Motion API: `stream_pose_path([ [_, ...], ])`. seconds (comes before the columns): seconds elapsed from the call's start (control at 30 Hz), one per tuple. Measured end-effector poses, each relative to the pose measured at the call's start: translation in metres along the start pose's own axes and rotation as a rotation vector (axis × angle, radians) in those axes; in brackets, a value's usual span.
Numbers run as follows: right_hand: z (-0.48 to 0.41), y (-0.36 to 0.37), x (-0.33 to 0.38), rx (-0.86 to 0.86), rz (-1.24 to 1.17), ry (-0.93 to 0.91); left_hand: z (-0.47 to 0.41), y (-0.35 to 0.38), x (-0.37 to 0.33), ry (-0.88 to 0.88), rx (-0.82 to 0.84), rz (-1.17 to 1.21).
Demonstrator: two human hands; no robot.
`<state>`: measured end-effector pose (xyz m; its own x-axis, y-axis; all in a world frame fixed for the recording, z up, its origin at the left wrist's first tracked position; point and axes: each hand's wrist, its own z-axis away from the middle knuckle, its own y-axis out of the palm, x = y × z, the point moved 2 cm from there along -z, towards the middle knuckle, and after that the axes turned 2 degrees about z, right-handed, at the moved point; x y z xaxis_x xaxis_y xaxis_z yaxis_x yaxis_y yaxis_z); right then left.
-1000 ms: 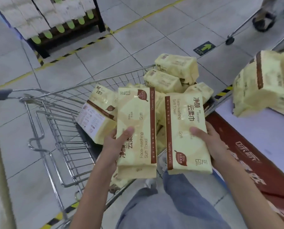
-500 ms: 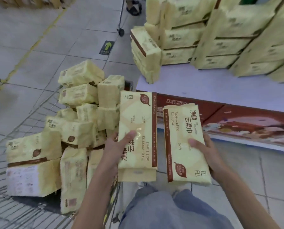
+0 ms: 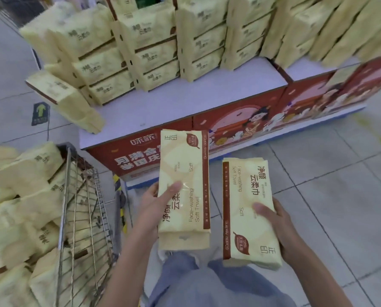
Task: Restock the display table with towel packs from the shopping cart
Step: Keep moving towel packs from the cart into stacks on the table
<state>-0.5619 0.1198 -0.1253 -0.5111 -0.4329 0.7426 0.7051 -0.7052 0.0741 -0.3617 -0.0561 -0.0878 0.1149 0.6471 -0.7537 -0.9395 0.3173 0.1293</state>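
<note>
- The right hand (image 3: pixel 276 224) is grasping one towel pack (image 3: pixel 249 213), thumb on top; the left hand (image 3: pixel 150 209) is gripping what look like two stacked packs (image 3: pixel 183 187). All are hovering in front of the display table (image 3: pixel 185 107), not yet on it.
- The lower left pack is being pinched only from the side, so it could be slipping out during the reach.
- A tilted pack (image 3: pixel 65 100) is sitting at the table's corner; a nudge could be knocking it off.
- The stacks (image 3: pixel 154 47) behind are leaning, and the shopping cart (image 3: pixel 85 218) is crowding the left arm.
</note>
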Motion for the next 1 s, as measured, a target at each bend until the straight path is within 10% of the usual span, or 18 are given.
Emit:
stream_pose_path([
  [1.0, -0.117, -0.186, 0.120, -0.341, -0.329, -0.078, -0.160, 0.283, -0.055, -0.081, 0.277, -0.326],
])
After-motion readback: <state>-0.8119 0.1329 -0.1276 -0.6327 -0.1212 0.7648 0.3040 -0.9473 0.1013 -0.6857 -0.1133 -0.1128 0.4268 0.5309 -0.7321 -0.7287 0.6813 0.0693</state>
